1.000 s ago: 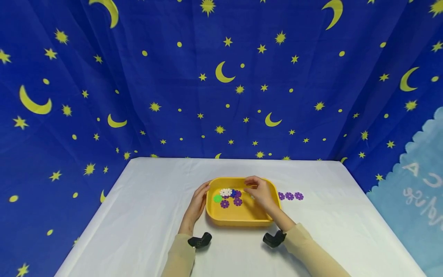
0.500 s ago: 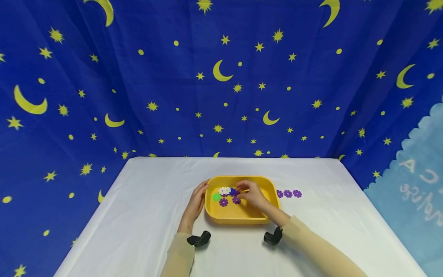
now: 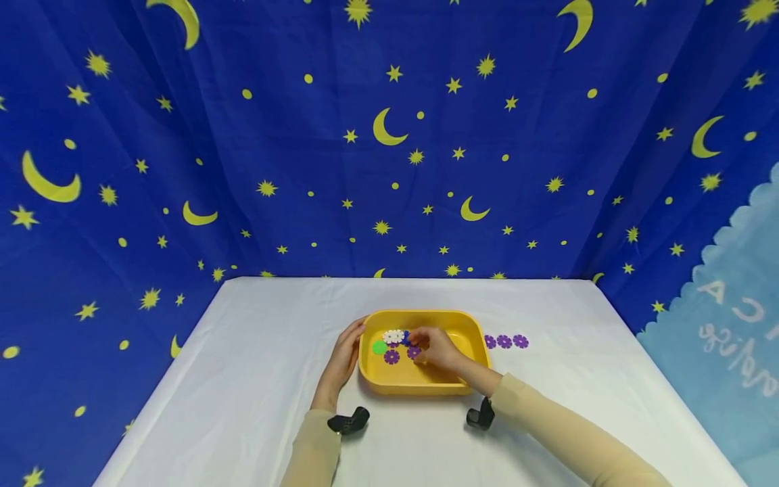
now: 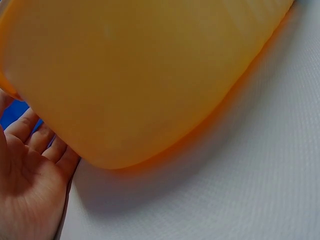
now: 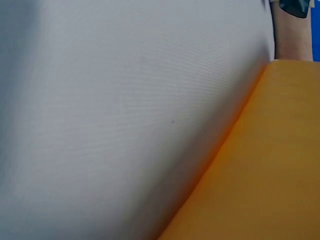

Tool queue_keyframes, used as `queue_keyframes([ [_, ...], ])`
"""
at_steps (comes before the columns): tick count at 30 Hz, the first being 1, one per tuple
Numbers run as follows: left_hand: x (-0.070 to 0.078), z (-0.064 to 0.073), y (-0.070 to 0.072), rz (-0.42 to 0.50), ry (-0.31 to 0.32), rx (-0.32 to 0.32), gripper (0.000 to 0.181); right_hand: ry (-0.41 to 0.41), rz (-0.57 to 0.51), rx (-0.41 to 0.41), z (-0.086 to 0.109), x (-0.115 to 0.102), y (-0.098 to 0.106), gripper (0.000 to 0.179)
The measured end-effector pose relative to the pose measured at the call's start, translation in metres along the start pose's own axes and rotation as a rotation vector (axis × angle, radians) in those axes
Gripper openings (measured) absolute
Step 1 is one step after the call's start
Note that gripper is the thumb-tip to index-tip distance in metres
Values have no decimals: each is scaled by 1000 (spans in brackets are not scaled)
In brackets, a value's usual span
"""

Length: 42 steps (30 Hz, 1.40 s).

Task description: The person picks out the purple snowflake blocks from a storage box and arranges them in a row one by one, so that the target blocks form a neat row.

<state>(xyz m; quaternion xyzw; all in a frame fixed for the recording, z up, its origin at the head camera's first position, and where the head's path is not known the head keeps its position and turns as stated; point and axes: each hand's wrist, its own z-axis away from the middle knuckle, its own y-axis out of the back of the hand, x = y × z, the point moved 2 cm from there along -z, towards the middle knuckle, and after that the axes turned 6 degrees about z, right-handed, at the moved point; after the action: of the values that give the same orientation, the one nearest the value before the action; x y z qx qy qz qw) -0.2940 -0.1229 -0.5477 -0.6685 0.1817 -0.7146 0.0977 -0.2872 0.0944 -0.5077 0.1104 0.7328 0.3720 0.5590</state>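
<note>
My left hand (image 3: 343, 353) rests along the left side of a yellow plastic tray (image 3: 414, 389); the left wrist view shows its palm and fingers (image 4: 40, 137) against the tray's wall (image 4: 145, 75). My right hand (image 3: 439, 349) reaches into the tray, thumb and fingers apart around a purple flower-shaped disc (image 3: 413, 353). Another purple disc (image 3: 391, 356) lies to the left. White discs (image 3: 394, 336), a green disc (image 3: 380, 348) and a blue disc (image 3: 406, 337) lie beside the fingertips. The right wrist view misses the right hand's fingers.
Several purple discs (image 3: 504, 341) lie in a row on the white tablecloth (image 3: 548, 385), just right of the tray. A blue star-and-moon cloth (image 3: 341, 169) hangs behind and at the sides. A light blue panel (image 3: 724, 345) is at the right.
My right hand has moved left and slightly down inside the tray, from its far right part to the purple discs. My left hand stays at the tray's left side.
</note>
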Motion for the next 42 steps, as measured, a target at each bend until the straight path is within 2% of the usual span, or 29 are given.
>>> queue_keyframes([
  [8, 2, 1, 0, -11, 26, 24, 48, -32, 110, 20, 0, -2, -6, 32],
  [12, 3, 1, 1, -11, 23, 33, 49, -13, 150, 40, 0, -5, -7, 32],
  [27, 2, 1, 1, 25, 8, 26, 51, 66, 187, 12, -3, -7, -11, 31],
  [31, 1, 0, 0, 19, 8, 23, 50, 75, 202, 7, -3, -8, -10, 35],
  [36, 1, -1, 0, 15, 4, 13, 51, 67, 188, 21, -2, -9, -8, 41],
  [42, 0, 1, -1, 4, 14, 22, 51, 65, 79, 90, 0, -8, -1, 42],
])
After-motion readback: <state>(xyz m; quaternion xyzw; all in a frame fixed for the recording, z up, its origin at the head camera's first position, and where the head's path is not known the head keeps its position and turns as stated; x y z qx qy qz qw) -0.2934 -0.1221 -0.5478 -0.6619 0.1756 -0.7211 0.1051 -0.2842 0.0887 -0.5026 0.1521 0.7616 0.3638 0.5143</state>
